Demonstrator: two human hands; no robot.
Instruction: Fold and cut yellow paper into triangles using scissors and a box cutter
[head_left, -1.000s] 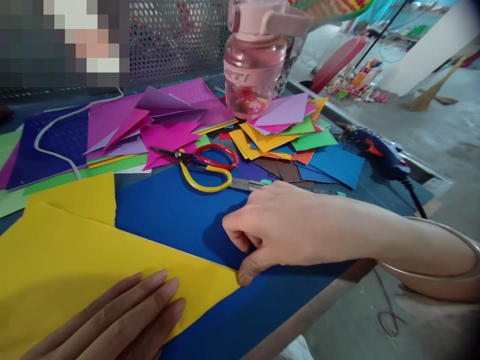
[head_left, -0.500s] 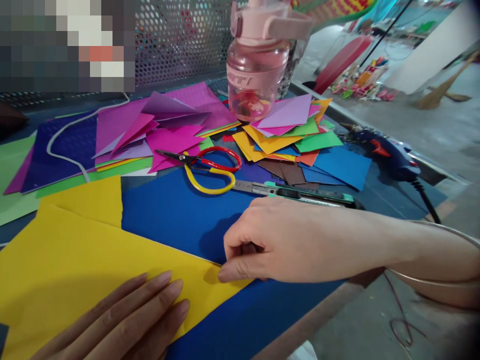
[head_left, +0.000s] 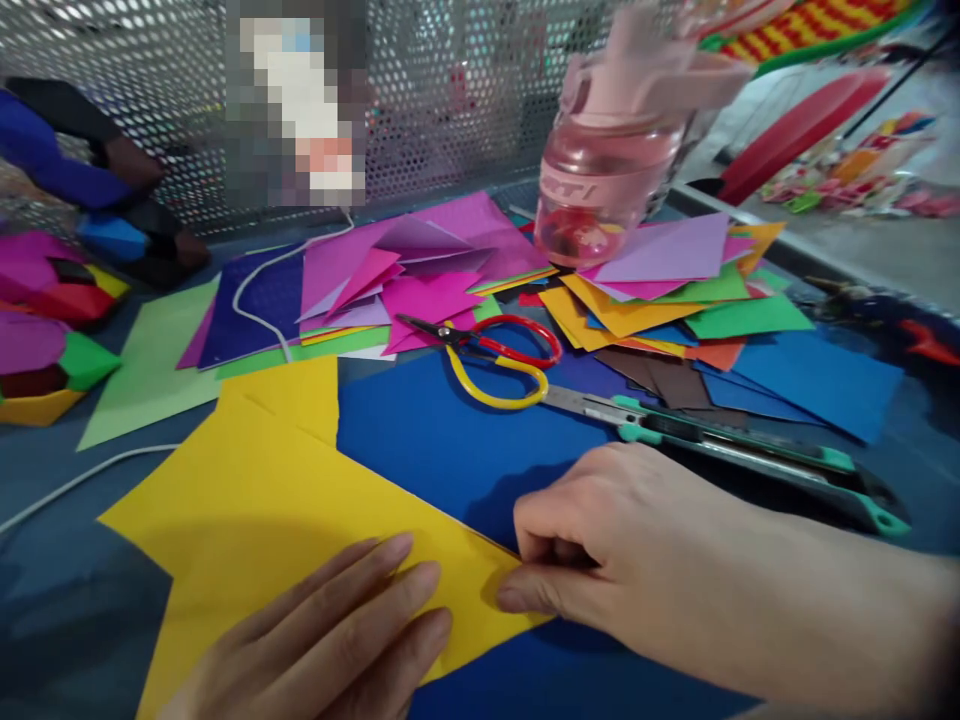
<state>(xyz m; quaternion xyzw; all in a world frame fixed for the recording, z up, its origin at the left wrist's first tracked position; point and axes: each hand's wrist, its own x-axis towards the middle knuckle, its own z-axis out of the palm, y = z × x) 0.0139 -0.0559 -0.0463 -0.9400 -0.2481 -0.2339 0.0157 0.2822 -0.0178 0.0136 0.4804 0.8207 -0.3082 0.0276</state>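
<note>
So my left hand is flat on the yellow paper, and my right thumb and curled fingers are on its pointy right end, over a blue sheet. Scissors and a box cutter lie just past my right hand, with a pink bottle behind them.

Can see only part of the blurred glue gun, cut off at the right edge; cannot see behind the pixelated patch or under the left hand.
</note>
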